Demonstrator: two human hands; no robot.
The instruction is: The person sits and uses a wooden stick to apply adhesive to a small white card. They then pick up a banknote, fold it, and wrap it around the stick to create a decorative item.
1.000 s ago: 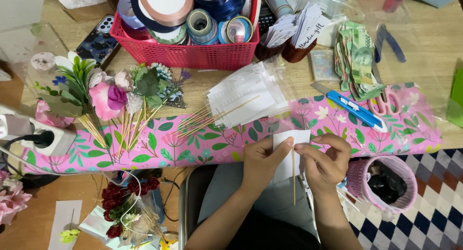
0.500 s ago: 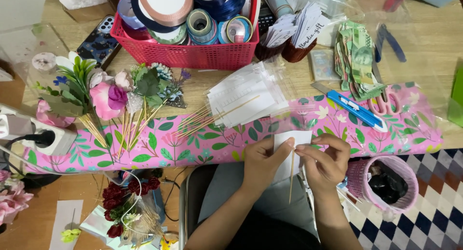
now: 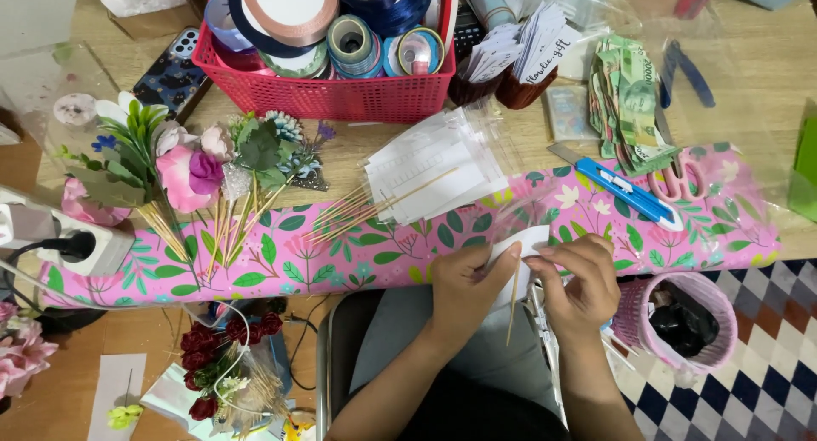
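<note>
Floral table edge (image 3: 366, 262), hands half-hiding white card (image 3: 526, 241), thin stick (image 3: 513, 300)

A white paper piece (image 3: 526, 241) and a pale tan wooden stick (image 3: 513, 303) sat between the two hands. Under them ran a bright pink wrapping sheet (image 3: 374, 245) patterned with green leaves and small flowers. At twelve o'clock stood a red mesh basket (image 3: 328, 92) of ribbon rolls in navy, peach, teal and cream. At ten o'clock lay artificial flowers (image 3: 191, 173), pink and purple with green leaves. At two o'clock lay a blue and white cutter (image 3: 625, 190) and green banknotes (image 3: 630, 96). At four o'clock stood a pink bin (image 3: 723, 309), black inside, on a navy and white checked floor (image 3: 766, 390). The table (image 3: 749, 109) was light wood.
</note>
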